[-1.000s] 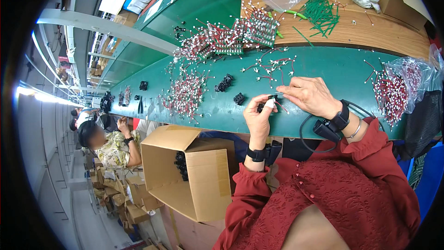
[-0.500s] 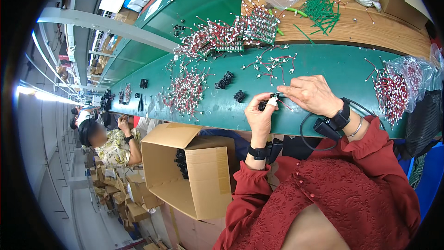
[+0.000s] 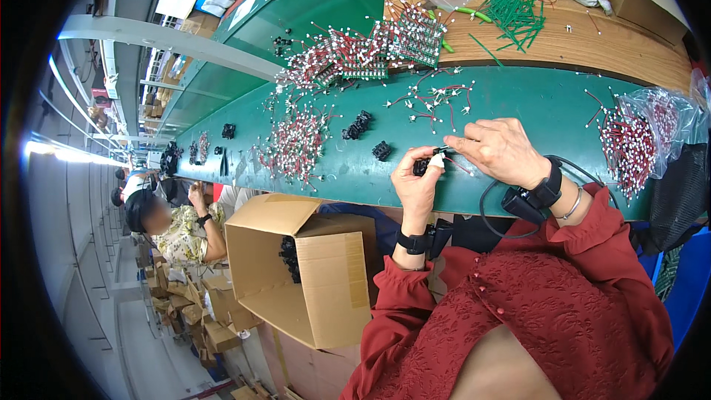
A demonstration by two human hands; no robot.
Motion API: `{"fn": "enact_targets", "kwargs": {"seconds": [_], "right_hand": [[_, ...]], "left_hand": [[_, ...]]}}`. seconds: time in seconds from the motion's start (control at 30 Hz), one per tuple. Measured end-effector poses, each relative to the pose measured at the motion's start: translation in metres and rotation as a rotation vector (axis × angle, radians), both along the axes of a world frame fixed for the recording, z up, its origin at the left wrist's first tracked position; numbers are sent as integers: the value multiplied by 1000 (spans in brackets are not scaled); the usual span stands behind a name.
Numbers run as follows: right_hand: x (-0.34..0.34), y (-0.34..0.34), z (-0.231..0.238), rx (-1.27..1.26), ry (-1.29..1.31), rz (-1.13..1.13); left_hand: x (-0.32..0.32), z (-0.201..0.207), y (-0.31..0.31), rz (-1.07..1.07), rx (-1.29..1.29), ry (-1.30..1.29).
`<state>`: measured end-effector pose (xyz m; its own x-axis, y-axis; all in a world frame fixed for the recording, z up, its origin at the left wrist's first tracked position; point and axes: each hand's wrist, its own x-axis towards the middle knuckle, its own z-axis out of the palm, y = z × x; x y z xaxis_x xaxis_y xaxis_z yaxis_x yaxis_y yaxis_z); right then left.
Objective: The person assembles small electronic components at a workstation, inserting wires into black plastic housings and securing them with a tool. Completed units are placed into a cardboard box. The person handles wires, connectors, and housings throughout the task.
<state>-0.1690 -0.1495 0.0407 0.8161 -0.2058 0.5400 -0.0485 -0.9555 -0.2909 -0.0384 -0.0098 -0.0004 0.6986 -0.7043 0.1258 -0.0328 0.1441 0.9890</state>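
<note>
My left hand (image 3: pixel 416 187) is closed on a small black plastic part (image 3: pixel 421 167), with a white connector on a red wire (image 3: pixel 462 168) sticking out by the thumb. My right hand (image 3: pixel 498 150) meets it from the right, fingers pinched together near a thin dark piece at the part's upper end; what exactly they grip is too small to make out. Left of my hands lie a black part cluster (image 3: pixel 381 151) and a longer black cluster (image 3: pixel 357 125). Several loose red wires with white connectors (image 3: pixel 437 98) are spread just beyond.
Beyond the green bench (image 3: pixel 533 92), wired circuit boards (image 3: pixel 418 41) and green strips (image 3: pixel 516 18) lie on a wooden board (image 3: pixel 459 48). Wire piles sit left (image 3: pixel 296 144) and right (image 3: pixel 629 141). An open cardboard box (image 3: pixel 333 281) stands below the edge; a person (image 3: pixel 185 230) sits farther left.
The view has shifted very slightly. Both hands stay together at the black part, with only a small movement of the fingers and the red wire.
</note>
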Motion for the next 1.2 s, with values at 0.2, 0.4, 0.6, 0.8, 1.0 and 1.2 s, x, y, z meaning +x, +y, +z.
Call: {"fn": "enact_targets", "kwargs": {"seconds": [0.2, 0.4, 0.6, 0.8, 1.0, 1.2], "right_hand": [[1, -1, 0, 20, -32, 10], [1, -1, 0, 9, -32, 30], [2, -2, -1, 12, -58, 53], [0, -1, -4, 81, -32, 70], [3, 1, -7, 513, 24, 79], [0, 1, 2, 883, 271, 23]], "left_hand": [[-1, 1, 0, -3, 3, -7], [2, -1, 1, -48, -21, -60], [0, 1, -1, -78, -33, 87], [5, 6, -1, -133, 10, 120], [6, 8, 1, -154, 28, 85], [9, 8, 3, -180, 13, 14]]}}
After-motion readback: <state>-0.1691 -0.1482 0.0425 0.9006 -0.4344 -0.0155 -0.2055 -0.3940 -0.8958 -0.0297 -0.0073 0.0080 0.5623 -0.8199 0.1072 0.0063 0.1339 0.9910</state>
